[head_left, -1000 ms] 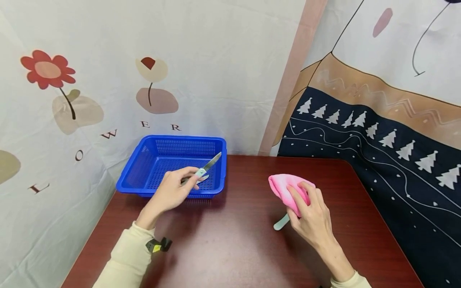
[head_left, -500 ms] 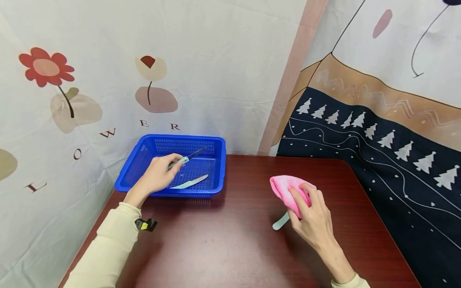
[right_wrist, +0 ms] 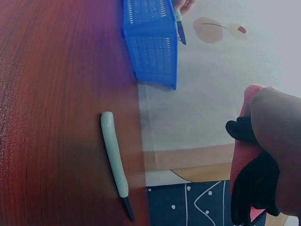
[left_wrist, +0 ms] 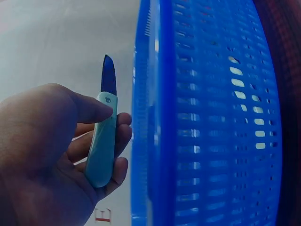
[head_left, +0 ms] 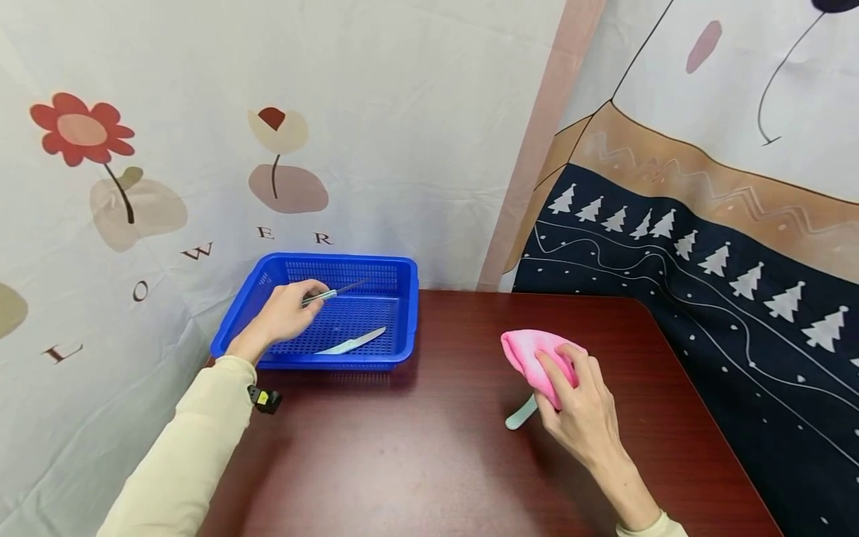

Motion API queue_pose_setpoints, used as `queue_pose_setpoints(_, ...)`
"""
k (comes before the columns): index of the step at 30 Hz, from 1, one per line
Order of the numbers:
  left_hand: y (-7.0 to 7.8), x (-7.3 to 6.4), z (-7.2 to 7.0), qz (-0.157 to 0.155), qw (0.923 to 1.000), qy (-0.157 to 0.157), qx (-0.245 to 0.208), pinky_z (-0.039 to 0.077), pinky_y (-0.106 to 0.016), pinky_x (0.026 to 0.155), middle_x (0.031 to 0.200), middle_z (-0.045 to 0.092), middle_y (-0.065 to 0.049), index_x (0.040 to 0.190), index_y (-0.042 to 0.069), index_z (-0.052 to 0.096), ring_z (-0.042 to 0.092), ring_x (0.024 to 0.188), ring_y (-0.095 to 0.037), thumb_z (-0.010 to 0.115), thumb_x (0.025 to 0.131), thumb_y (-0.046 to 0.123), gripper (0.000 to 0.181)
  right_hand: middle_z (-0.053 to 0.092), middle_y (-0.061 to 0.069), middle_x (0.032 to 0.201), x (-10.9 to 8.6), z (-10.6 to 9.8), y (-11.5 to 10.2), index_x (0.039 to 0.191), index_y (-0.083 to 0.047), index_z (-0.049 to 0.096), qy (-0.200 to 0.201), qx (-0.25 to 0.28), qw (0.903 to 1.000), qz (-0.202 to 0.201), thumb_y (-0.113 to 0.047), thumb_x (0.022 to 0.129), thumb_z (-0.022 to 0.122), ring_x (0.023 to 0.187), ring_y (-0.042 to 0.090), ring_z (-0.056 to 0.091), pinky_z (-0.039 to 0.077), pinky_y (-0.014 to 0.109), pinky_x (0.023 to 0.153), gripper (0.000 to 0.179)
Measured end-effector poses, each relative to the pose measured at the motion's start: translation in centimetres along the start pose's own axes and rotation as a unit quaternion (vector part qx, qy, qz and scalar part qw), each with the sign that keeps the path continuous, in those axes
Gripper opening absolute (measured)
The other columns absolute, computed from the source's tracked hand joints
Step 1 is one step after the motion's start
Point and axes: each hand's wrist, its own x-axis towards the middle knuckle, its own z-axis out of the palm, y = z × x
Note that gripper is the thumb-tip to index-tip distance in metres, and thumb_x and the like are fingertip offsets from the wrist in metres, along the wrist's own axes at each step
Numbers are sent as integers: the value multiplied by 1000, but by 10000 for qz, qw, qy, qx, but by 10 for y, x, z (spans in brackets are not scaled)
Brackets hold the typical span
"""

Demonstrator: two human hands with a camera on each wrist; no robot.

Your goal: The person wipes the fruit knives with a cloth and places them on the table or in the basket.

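Note:
My left hand is over the left part of the blue basket. It holds a small knife by its pale green handle, thumb pressed along the handle and blade pointing away from the hand. A second knife lies on the basket floor near the front wall. On the right, my right hand grips a folded pink cloth above the table. Beneath that hand a third knife lies on the tabletop; its pale green handle shows fully in the right wrist view, its blade only partly.
The basket stands at the back left of the dark red-brown table, close to a printed fabric backdrop. A navy fabric with white trees hangs along the right side. A small black device sits at my left wrist.
My left hand has carried its knife leftward and farther back over the basket, uncovering the knife on the basket floor. The right hand and the cloth have hardly moved.

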Motion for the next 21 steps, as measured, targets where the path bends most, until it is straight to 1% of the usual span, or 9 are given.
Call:
queue_pose_setpoints(2, -3, 1, 1, -82, 9999, -4, -69, 58, -64, 105, 146, 72, -29, 151, -1, 64, 70, 127, -47, 56, 116, 13, 38, 68, 27, 132, 0, 0, 0, 138, -11, 79, -22, 11, 10000, -1, -33, 99, 60, 104, 41, 62, 60, 52, 59, 48)
queue_pose_setpoints(4, -5, 2, 2, -117, 9999, 5, -86, 52, -70, 117, 155, 65, -30, 157, -2, 58, 62, 144, -51, 56, 117, 15, 44, 68, 27, 132, 0, 0, 0, 138, -11, 79, -51, 18, 10000, -6, -31, 95, 64, 105, 41, 62, 61, 52, 59, 50)
queue_pose_setpoints(6, -7, 3, 2, -143, 9999, -13, -75, 45, -72, 124, 164, 57, -31, 163, -2, 52, 52, 154, -53, 57, 117, 19, 51, 68, 27, 132, 0, 0, 0, 138, -11, 79, -53, 17, 10000, -7, -29, 92, 66, 104, 41, 62, 61, 52, 59, 51)
queue_pose_setpoints(8, -8, 4, 1, -169, 9999, -33, 1, 38, -74, 129, 171, 49, -31, 167, -1, 46, 44, 161, -54, 59, 117, 24, 58, 69, 27, 132, 0, 0, 0, 138, -11, 79, -51, 19, 10000, -9, -28, 91, 67, 104, 40, 62, 61, 52, 59, 51)
queue_pose_setpoints(12, -9, 3, 0, -267, 9993, -110, 219, 25, -81, 133, 179, 36, -32, 172, 1, 38, 30, 167, -57, 63, 115, 36, 72, 69, 27, 132, 0, 0, -1, 138, -11, 79, -61, 24, 10000, 0, -26, 90, 67, 103, 40, 62, 60, 52, 58, 52)
queue_pose_setpoints(15, -9, 3, 0, -348, 9985, -182, 383, 16, -86, 131, 184, 26, -31, 176, 5, 32, 20, 170, -59, 65, 112, 48, 84, 68, 27, 132, 0, 0, 0, 138, -11, 79, -75, 26, 10000, -5, -27, 91, 66, 103, 40, 62, 60, 52, 58, 51)
queue_pose_setpoints(18, -7, 1, 1, -380, 9978, -218, 503, 10, -89, 130, 187, 16, -29, 179, 11, 24, 9, 172, -62, 66, 109, 58, 94, 69, 27, 132, 1, 0, 0, 138, -12, 79, -70, 9, 10000, -12, -27, 91, 66, 102, 40, 61, 60, 52, 58, 50)
queue_pose_setpoints(21, -1, 1, 4, -332, 9976, -208, 563, 7, -90, 130, 188, 12, -28, 181, 15, 20, 4, 171, -64, 67, 107, 63, 100, 69, 27, 132, 0, 0, 1, 137, -12, 79, -48, -6, 10000, -10, -25, 90, 66, 102, 40, 61, 60, 53, 58, 51)
